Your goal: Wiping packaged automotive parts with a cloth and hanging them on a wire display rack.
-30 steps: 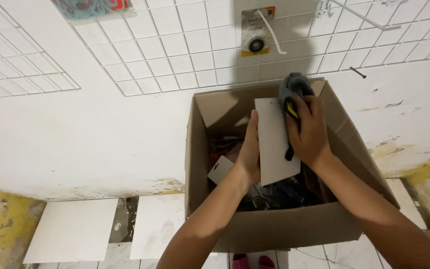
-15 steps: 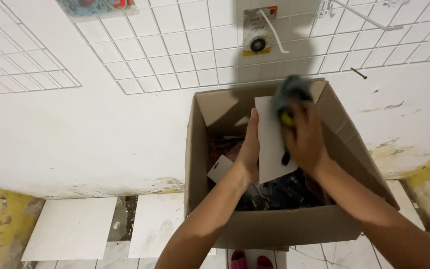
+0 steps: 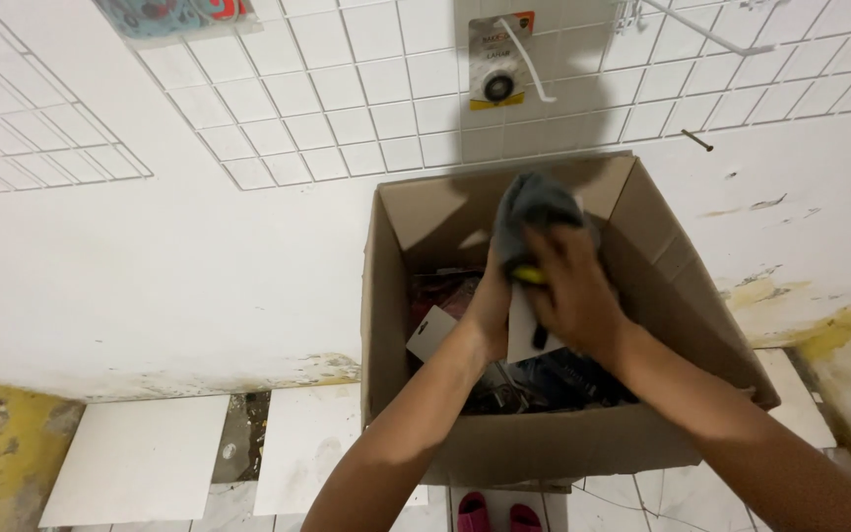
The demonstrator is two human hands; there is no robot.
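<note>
Carded packet (image 3: 522, 330), white-backed, sits above the open cardboard box (image 3: 662, 296), pinched at its left edge by our left hand (image 3: 490, 310); our right hand (image 3: 568, 296) closes over its grey-and-yellow item (image 3: 529, 217). We judge it lifted out, not yet hung on the far wire grid (image 3: 347, 108)

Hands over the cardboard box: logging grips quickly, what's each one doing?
Left hand: closed on the white card.
Right hand: closed on the grey cloth.
</note>
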